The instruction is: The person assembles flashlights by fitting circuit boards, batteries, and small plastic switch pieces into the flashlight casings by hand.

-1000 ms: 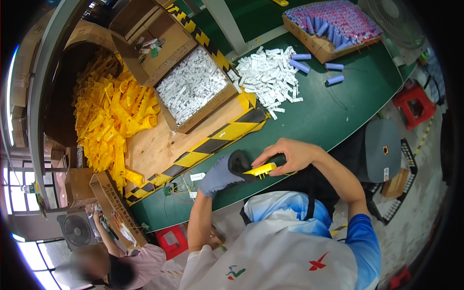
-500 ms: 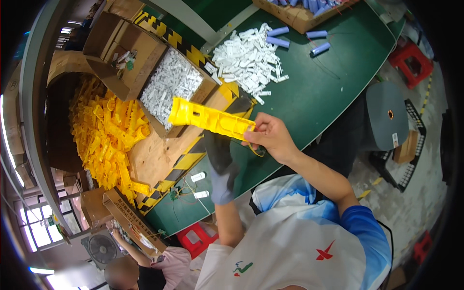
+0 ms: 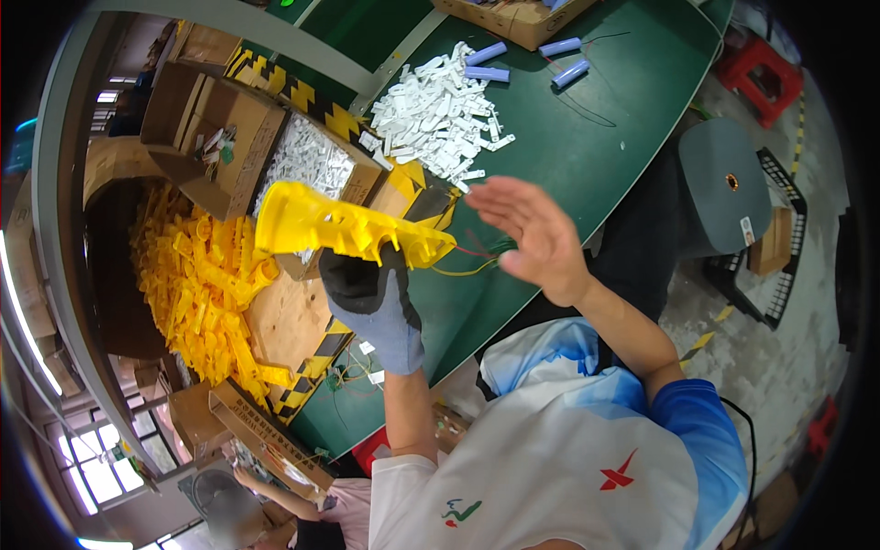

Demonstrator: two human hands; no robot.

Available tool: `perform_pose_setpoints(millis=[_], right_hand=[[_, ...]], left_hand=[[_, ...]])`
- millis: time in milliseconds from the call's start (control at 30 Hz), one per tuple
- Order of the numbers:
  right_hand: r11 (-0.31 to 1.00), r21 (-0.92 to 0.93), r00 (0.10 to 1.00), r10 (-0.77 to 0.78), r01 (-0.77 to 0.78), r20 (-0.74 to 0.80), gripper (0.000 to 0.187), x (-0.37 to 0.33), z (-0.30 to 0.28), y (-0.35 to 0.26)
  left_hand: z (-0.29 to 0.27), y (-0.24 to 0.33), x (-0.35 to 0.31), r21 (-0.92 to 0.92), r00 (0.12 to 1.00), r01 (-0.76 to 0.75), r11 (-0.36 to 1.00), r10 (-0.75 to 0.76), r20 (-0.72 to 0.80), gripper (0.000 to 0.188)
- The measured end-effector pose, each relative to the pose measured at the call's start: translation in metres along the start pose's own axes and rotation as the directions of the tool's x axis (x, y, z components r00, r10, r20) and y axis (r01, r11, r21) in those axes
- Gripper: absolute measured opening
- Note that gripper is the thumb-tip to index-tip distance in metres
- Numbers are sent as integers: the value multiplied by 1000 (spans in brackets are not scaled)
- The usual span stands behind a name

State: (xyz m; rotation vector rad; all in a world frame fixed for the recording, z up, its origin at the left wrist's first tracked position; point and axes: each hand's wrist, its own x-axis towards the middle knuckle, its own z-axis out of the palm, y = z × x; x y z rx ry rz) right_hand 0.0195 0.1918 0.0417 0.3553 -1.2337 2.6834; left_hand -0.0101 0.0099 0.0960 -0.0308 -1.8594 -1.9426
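A yellow plastic flashlight housing (image 3: 344, 229), with a flared round end and ribs inside, lies across my gloved left hand (image 3: 367, 289). The black and grey glove is closed around it from below, and its fingers are partly hidden by the housing. Beyond the narrow end of the housing, my bare right hand (image 3: 536, 234) is open, fingers stretched out, holding nothing. Thin red and yellow wires (image 3: 472, 270) trail from that narrow end toward my right wrist.
White plastic pieces (image 3: 435, 115) lie heaped on the green table (image 3: 587, 147), beside purple battery cells (image 3: 570, 73). A cardboard box of white pieces (image 3: 307, 156) stands left. Yellow housings (image 3: 197, 275) spill from a large container. A co-worker (image 3: 339, 513) is at lower left.
My right hand has let go of the housing's narrow end and opened. The housing has shifted left and nearer, now held in my left hand. The whole view has shifted slightly.
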Motion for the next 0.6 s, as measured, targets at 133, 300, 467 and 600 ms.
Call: perform_pose_setpoints(millis=[133, 300, 467, 600], right_hand=[[962, -107, 965, -241, 251, 101, 53, 6, -35, -1], [708, -636, 917, -42, 307, 396, 44, 5, -26, -7], [887, -450, 940, 58, 106, 335, 25, -7, -29, 7], [979, -176, 955, 149, -105, 256, 42, -10, -29, 1]], left_hand=[[5, 15, 4, 63, 996, -91, 994, 90, 21, 47], [4, 28, 7, 68, 987, -138, 988, 132, 87, 47], [5, 27, 16, -29, 984, -178, 984, 177, -21, 44], [-6, 19, 25, 68, 988, -155, 986, 156, -10, 44]])
